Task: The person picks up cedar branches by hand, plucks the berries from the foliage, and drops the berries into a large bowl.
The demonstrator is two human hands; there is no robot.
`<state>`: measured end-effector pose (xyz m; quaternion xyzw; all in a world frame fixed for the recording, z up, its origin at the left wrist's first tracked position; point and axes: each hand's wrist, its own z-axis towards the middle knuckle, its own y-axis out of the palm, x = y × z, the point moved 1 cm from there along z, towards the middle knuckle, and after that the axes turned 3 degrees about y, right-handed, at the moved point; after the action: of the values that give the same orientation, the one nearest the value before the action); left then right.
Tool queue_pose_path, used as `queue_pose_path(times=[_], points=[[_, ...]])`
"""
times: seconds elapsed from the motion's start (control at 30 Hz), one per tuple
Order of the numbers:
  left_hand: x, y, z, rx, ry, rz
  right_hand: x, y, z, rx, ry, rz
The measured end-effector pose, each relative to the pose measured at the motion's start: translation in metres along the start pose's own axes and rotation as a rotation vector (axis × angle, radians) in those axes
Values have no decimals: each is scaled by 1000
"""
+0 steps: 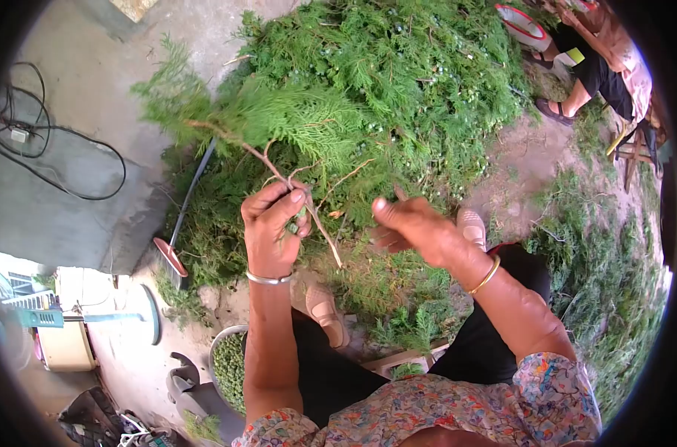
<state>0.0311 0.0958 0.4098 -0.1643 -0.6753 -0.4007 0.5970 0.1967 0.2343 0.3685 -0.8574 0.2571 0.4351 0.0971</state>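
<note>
My left hand (273, 223) is closed on the woody stem of a leafy evergreen branch (260, 153). Its feathery green sprays reach up and left, while the bare stem end points down past my fingers. Small green bits show beside those fingers. To the right, my right hand (420, 229) is apart from the branch, its thumb stretched away from the partly blurred fingers; I see nothing held in it. Beyond both hands lies a large heap of cut evergreen branches (405, 82) with small pale green cones among the leaves.
A round basin (216, 350) of small green cones stands by my left leg. A long-handled broom (173, 261) leans against the heap. Black cable (92, 195) lies upper left, near a fan (148, 314). Another person (614, 59) sits upper right; more cut greenery (599, 276) covers the right side.
</note>
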Motion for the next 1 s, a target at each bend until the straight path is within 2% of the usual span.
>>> queue_pose_path(times=[0.07, 0.1, 0.17, 0.2, 0.3, 0.37, 0.43, 0.47, 0.6, 0.67, 0.8, 0.87, 0.9, 0.97, 1.0], points=[[-6, -2, -2, -38, -10, -218, 5, 15, 0, -160, -105, 242], [-11, -5, -3, -42, -14, -220, 3, 16, 2, -154, -105, 245], [-22, -7, -3, -136, -84, -313, -6, 14, 6, -329, -287, 578], [-22, -4, -3, -160, -97, -299, -10, 12, 10, -389, -281, 714], [-27, 6, -7, -90, -170, -123, -12, 14, 12, -271, -384, 657], [-36, 8, -9, -86, -198, -37, -16, 19, 10, -204, -378, 587], [-42, 10, -14, -26, -251, 67, -16, 21, 10, -30, -518, 319], [-45, 11, -15, 16, -309, 16, -11, 21, 16, 47, -574, 224], [-58, 18, -22, 67, -447, -62, -17, 17, 13, -30, -549, 318], [-71, 19, -25, 47, -424, -12, -21, 15, 7, -11, -545, 648], [-84, 18, -25, 21, -362, 100, -19, 6, 8, -68, -464, 765], [-85, 17, -26, 46, -338, 131, -18, 2, 9, -188, -285, 796], [-85, 17, -26, 19, -321, 164, -9, -2, 15, -188, -285, 797], [-82, 20, -26, -7, -303, 198, 6, -6, 28, 20, -897, -120], [-78, 26, -28, 12, -331, 180, 6, -5, 28, 18, -899, -121]])
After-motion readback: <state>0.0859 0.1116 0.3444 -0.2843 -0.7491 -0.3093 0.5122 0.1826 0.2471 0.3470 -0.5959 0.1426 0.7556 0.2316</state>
